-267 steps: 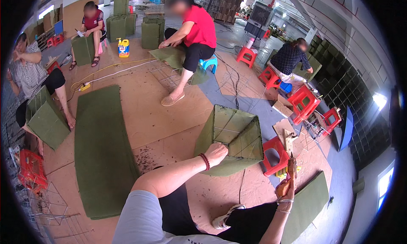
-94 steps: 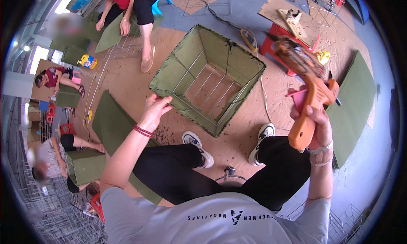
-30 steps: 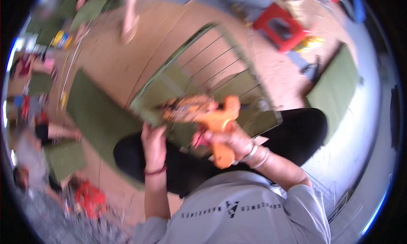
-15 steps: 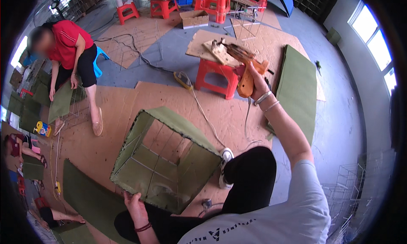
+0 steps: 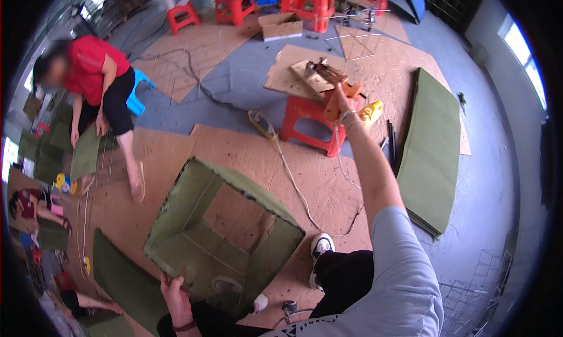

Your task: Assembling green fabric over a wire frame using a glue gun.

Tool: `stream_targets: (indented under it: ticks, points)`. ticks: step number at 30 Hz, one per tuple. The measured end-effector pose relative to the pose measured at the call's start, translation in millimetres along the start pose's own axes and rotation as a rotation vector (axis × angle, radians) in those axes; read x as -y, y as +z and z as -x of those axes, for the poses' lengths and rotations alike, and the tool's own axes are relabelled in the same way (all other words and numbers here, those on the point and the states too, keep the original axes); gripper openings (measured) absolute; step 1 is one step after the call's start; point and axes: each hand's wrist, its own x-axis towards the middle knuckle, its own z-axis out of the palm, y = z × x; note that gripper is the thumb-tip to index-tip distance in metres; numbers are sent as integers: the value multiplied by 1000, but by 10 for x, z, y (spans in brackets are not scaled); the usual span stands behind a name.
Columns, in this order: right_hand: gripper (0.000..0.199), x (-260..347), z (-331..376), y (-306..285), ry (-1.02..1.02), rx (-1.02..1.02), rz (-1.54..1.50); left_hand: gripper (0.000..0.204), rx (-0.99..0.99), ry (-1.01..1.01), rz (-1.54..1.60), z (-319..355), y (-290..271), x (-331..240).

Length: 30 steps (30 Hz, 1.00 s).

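Note:
My left hand point(image 5: 175, 299) grips the near lower rim of a box point(image 5: 170, 246), green fabric over a thin wire frame, its open mouth facing me. One side of the box has a rectangular gap that shows the cardboard on the floor. At the end of my stretched-out arm, my right hand point(image 5: 346, 104) is closed round the handle of an orange glue gun point(image 5: 332, 108) with a cord. The gun's dark, crusted front end lies over a wooden piece point(image 5: 306, 74) on a board atop a red stool point(image 5: 300, 107).
A stack of green fabric panels point(image 5: 431, 155) lies right, beside black rods point(image 5: 392, 139) and a yellow object point(image 5: 371, 112). Another green panel point(image 5: 120, 278) is at lower left. Cords with a yellow power strip point(image 5: 262, 125) cross the floor. A co-worker in red point(image 5: 97, 67) sits left.
My right hand has lowered the glue gun onto the board on the stool, and the yellow object beside it now shows. The box has tilted slightly in my left hand. The view has shifted.

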Motion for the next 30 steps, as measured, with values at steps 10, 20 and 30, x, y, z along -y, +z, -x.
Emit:
stream_targets:
  ticks: [10, 20, 30]
  points:
    - [83, -15, -2749, -1123, -634, -138, 1407, 67, 48, -15, 77, -342, 498, -29]
    - [25, 2306, 3346, 69, -1203, 904, 469, 72, -17, -68, 85, -678, 388, -7]
    - [35, 1810, 4854, -342, -901, 1060, 577, 74, 170, 112, -73, -462, 293, -395]
